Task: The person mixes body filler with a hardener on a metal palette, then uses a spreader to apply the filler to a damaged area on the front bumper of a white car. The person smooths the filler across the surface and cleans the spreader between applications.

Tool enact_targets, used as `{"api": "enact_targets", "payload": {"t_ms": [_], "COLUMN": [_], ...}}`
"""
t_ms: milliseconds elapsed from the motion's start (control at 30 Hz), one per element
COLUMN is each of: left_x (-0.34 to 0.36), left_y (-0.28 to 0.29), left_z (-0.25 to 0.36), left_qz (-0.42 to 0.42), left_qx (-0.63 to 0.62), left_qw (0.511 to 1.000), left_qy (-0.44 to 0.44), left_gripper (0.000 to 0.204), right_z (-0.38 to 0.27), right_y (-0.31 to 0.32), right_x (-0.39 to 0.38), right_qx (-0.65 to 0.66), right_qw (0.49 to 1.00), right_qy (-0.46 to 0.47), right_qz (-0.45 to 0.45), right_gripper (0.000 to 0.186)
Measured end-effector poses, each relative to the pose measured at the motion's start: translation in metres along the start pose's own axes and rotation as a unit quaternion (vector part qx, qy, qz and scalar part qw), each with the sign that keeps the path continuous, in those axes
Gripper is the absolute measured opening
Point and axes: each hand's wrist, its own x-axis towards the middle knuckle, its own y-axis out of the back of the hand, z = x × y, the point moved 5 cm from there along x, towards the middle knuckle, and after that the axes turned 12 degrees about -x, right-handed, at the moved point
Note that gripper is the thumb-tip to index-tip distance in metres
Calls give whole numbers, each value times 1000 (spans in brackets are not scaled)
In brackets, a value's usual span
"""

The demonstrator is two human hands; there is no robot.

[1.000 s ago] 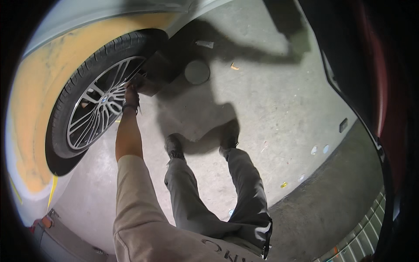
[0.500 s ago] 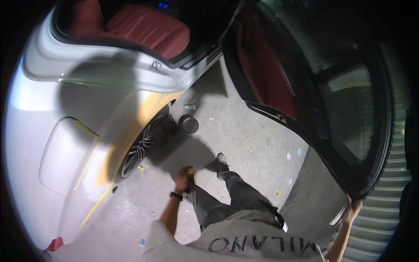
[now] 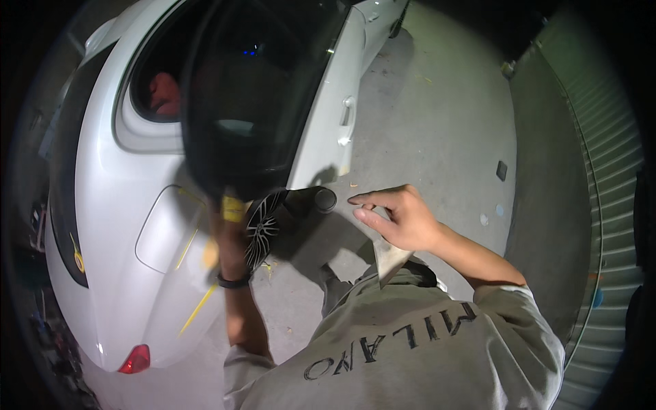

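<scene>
Beside the white car [image 3: 130,205], at the rear edge of its open door [image 3: 328,130], the left hand [image 3: 229,236] is raised against the dark door glass [image 3: 253,102] with a yellow piece [image 3: 232,208] at its fingertips. The hand is blurred, so I cannot tell whether it is closed around the piece or only pressing it to the door edge. The right hand [image 3: 403,219] hangs out in the air over the concrete floor [image 3: 437,123], released, fingers spread and grasping nothing. It is well apart from the door and above a round dark thing [image 3: 326,199] that lies by the rear wheel [image 3: 263,222]. Whatever the left hand is doing with the piece would likely go best with the door kept from swinging, so the free hand could steady the panel. It would also help to set the piece flat along the edge and smooth it from one end, not dab it on. The piece looks small and slightly wider than tall, lying roughly across the wrist line, but blur hides any real long axis or which way it faces. Thin yellow strips [image 3: 195,311] slant down the rear body panel below, toward the red tail light [image 3: 137,359]. A dark band [image 3: 234,280] circles the left wrist.
</scene>
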Motion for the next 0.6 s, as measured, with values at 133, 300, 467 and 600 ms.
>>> {"api": "enact_targets", "payload": {"t_ms": [133,300,467,600], "left_x": [38,-21,-111,-116], "left_y": [69,25,-126,-270], "left_z": [13,-73,-223,-256], "left_qz": [43,68,225,31], "left_qx": [43,-192,-96,-24], "left_qw": [998,973,871,913], "left_qy": [7,106,427,405], "left_gripper": [49,38,24,33], "right_z": [90,186,220,278], "right_y": [-46,-96,-94,-53], "right_x": [-15,-79,-97,-80], "right_qx": [283,437,407,292], "right_qw": [919,735,837,916], "right_qy": [-240,-487,-301,-267], "right_qz": [-130,-178,-209,-61], "right_gripper": [53,64,42,40]}}
